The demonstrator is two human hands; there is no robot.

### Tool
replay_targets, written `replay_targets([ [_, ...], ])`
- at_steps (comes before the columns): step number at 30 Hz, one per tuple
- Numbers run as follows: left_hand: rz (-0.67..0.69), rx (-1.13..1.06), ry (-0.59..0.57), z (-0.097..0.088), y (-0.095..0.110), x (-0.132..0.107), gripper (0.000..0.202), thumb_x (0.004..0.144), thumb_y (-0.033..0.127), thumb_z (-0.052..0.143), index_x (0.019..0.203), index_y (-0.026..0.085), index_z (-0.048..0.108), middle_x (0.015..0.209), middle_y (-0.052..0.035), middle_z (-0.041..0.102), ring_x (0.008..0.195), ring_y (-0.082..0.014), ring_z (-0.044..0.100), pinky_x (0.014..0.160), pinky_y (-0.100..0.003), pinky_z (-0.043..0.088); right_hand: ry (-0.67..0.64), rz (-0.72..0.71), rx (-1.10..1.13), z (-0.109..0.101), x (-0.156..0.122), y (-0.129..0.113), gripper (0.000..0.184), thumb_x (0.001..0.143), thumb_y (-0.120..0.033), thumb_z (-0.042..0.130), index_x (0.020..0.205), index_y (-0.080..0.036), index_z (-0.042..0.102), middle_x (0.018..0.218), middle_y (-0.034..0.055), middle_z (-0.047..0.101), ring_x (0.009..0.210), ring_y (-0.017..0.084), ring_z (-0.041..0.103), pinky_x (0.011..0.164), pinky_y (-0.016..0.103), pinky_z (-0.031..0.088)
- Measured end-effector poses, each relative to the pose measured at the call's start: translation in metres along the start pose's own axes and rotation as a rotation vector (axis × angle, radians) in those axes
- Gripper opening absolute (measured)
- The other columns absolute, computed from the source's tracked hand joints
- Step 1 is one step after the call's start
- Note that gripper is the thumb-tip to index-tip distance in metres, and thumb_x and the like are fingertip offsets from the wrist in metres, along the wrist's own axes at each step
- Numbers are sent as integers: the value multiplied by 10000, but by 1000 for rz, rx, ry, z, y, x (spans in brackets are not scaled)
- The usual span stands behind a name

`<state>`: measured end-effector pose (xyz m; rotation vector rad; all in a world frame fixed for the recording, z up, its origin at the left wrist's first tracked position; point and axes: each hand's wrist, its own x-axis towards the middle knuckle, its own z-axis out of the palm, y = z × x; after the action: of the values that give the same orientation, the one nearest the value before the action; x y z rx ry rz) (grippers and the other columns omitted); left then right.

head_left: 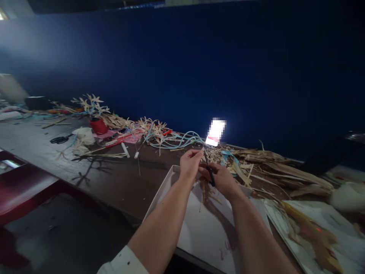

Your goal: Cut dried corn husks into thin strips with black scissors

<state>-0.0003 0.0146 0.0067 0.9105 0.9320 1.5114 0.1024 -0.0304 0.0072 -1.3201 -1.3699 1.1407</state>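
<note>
Black-handled scissors [210,174] are in my right hand [224,179], its fingers wrapped around the handles, with the blades pointing up beside my left fingertips. My left hand [189,163] is closed in a pinch close to the blades. What it pinches is too small to make out. Both hands are above a shallow white box lid [194,228]. Light-blue wrapped stems [182,140] lie just beyond my left hand, with pale husk flowers [151,127] at their far left end. Cut husk scraps [213,155] are scattered behind my hands.
Dried husks [285,167] lie at the right, and a yellow glue gun [310,232] rests on papers. A lit phone [216,132] leans against the blue partition [171,68]. On the left are a red thread spool [98,125], other scissors [60,139] and a red chair [25,186].
</note>
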Motion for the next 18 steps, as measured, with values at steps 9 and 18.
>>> replay_targets([
  [9, 2, -45, -7, 0, -5, 2, 219, 593, 329, 658, 680, 131, 622, 585, 17, 539, 536, -63, 457, 518, -184, 354, 5, -46, -103, 1, -2, -4, 300, 654, -387, 669, 868, -177, 677, 510, -5, 607, 463, 133, 518, 438, 225, 348],
  [18, -12, -62, -17, 0, -3, 1, 197, 599, 305, 653, 676, 128, 614, 638, -10, 576, 586, -79, 504, 545, -185, 386, -20, -74, -86, 0, -2, -3, 305, 653, -438, 658, 826, -187, 673, 511, -9, 589, 451, 131, 497, 429, 229, 348],
])
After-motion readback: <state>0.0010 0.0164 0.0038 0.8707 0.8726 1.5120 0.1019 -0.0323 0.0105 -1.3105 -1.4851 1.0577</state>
